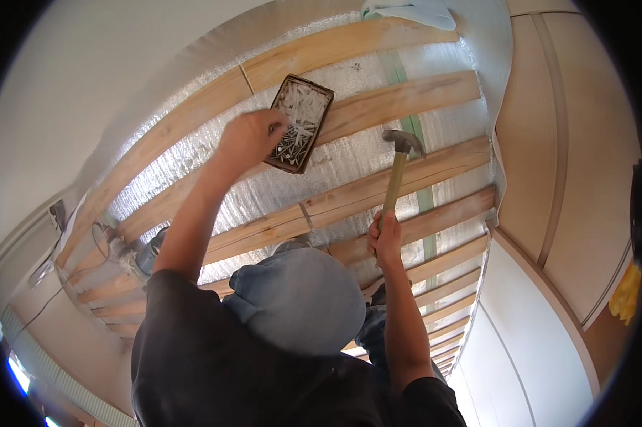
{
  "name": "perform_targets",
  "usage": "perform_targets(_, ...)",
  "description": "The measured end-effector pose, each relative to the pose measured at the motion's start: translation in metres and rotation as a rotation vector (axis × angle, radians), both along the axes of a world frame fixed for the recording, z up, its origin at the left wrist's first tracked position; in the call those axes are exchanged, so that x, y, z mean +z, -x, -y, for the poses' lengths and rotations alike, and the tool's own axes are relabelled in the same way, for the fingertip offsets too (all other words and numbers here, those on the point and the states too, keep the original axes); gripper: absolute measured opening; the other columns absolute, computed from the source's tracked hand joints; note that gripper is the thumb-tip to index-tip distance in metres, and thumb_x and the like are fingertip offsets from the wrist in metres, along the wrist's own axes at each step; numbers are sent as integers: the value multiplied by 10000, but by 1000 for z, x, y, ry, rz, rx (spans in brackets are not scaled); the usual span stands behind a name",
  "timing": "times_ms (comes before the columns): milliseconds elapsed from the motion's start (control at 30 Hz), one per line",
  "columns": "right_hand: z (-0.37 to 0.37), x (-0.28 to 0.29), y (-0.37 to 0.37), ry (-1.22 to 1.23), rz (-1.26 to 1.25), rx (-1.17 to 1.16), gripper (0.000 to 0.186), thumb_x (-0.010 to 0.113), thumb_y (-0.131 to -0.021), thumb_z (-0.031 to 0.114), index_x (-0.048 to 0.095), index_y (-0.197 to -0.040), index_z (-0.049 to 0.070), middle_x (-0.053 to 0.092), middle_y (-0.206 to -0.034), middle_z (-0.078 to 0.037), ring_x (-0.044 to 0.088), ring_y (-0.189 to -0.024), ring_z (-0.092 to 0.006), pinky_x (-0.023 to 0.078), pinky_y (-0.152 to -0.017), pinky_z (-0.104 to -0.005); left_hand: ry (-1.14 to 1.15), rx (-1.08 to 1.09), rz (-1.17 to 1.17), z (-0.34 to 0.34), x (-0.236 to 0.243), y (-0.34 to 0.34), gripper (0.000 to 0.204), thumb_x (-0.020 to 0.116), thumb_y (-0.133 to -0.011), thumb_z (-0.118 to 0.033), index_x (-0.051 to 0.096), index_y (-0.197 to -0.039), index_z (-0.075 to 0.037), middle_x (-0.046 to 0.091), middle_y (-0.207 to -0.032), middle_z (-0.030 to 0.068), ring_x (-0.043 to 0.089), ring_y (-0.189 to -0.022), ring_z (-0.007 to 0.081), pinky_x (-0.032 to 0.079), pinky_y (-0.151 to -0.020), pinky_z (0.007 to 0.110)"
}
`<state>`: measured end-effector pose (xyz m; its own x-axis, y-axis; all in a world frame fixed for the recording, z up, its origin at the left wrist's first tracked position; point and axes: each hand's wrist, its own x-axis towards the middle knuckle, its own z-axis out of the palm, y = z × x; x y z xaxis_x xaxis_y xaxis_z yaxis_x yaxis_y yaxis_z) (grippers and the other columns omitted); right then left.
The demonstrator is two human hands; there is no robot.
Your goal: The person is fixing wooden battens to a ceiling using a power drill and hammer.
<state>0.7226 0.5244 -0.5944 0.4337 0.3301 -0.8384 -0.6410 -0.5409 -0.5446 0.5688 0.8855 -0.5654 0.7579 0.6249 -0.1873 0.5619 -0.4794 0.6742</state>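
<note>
A dark, shallow box (326,112) sits across the wooden battens with white plastic wall plugs (304,98) at its far end and loose screws (290,149) at its near end. My left hand (248,141) reaches over the box's left side, fingers drawn together in a pinch and slightly blurred. Whatever is between those fingertips is too small to make out. In my right hand (386,240), fingers wrap the lower handle of a claw hammer (395,178). The hammer is held upright, its metal head up and away from the box.
Parallel wooden battens (406,99) lie over silvery foil insulation (349,167), with green tape strips (410,124) between. A partly hidden power tool (148,255) rests left of my left forearm. My denim-covered knee (299,299) is close below. Wood-toned panels (527,128) stand at right.
</note>
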Motion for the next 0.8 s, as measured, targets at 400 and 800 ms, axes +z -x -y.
perform_targets(400,31,-55,-13,-63,205,230,534,399,-1067,636,516,-1045,116,422,-647,38,358,-439,-70,314,-390,-261,-434,-297,-210,9,-30,-26,101,702,-843,-170,660,-892,-92,654,-951,85,710,-850,292,591,-718,413)
perform_targets(800,23,-51,-3,-119,199,183,525,372,-1078,625,518,-1051,121,434,-669,39,374,-465,-66,326,-393,-248,31,-88,454,-60,-77,-263,243,658,-957,-256,712,-1043,-36,750,-981,190,729,-882,351,567,-801,416)
